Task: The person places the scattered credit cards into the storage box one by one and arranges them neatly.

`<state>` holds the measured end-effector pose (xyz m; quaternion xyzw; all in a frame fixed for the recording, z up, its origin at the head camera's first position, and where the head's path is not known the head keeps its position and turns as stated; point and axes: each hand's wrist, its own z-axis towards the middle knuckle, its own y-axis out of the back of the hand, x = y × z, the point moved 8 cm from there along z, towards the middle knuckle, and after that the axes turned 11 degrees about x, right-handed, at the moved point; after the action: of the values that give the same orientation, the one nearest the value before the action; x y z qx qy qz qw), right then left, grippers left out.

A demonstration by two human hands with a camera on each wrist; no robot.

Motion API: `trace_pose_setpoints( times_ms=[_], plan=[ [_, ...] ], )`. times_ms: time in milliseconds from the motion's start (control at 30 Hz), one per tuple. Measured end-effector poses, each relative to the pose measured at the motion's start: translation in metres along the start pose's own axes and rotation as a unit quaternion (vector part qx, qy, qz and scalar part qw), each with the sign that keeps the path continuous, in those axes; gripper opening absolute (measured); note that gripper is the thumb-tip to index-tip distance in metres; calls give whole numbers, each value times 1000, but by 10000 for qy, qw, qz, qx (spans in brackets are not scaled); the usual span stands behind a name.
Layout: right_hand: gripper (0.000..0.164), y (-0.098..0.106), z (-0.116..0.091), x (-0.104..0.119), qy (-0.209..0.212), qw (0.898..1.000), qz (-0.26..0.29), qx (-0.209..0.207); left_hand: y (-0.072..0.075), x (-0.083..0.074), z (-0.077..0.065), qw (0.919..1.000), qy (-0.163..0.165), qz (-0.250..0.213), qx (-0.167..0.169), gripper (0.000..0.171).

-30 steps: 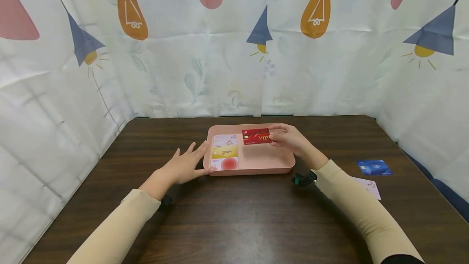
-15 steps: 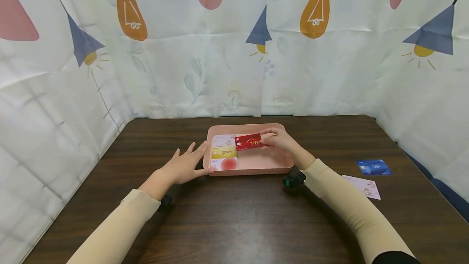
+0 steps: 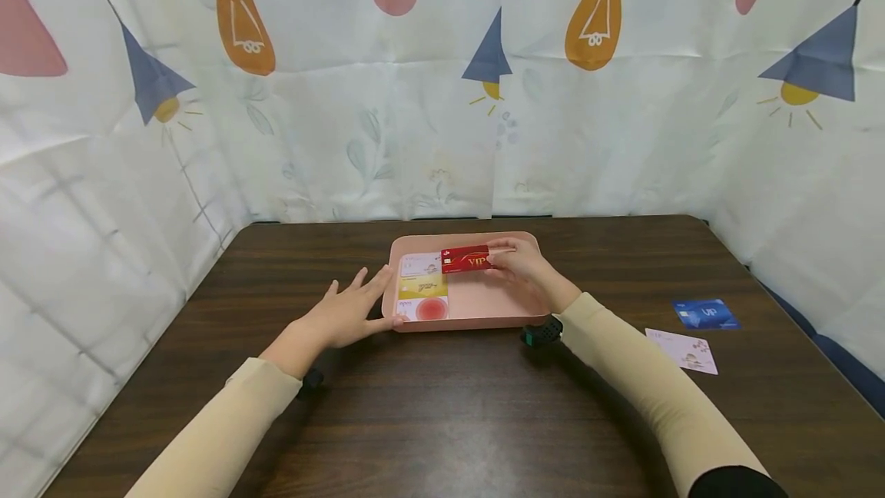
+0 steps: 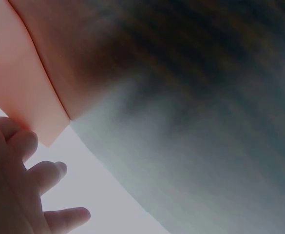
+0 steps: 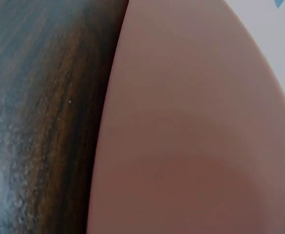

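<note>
In the head view a shallow pink tray (image 3: 484,323) lies on the dark table. Down its left side run three cards: a pale pink card (image 3: 418,264), a gold card (image 3: 423,287) and a white card with a red circle (image 3: 432,308). My right hand (image 3: 520,260) pinches a red VIP card (image 3: 465,259) by its right end, over the back of the tray beside the pale pink card. My left hand (image 3: 346,313) has its fingers spread and touches the tray's left edge; the left wrist view shows these fingers (image 4: 47,175) at the pink wall.
To the right on the wooden table (image 3: 442,406) lie a blue VIP card (image 3: 706,314) and a light pink card (image 3: 683,351). A patterned white curtain (image 3: 429,137) hangs behind the table's far edge and along both sides.
My right hand has carried the red VIP card leftward, up against the pale pink card; it tilted midway and is nearly level now. The left hand stays at the tray's edge.
</note>
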<state>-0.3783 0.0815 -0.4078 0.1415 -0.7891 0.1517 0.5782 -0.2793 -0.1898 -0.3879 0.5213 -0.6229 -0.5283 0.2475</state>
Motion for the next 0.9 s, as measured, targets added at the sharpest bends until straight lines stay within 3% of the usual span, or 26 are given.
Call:
trace_pose_setpoints(
  times_ms=[200,467,900],
  plan=[
    [47,4,5,-4,-97,9993,300,-224,1,-1,-1,10000,7,-8,29,107],
    [44,11,7,0,-82,9985,254,-474,0,1,0,10000,35,50,9,107],
    [45,11,14,-8,-219,9977,389,-517,1,-1,-2,10000,20,20,-11,105]
  ],
)
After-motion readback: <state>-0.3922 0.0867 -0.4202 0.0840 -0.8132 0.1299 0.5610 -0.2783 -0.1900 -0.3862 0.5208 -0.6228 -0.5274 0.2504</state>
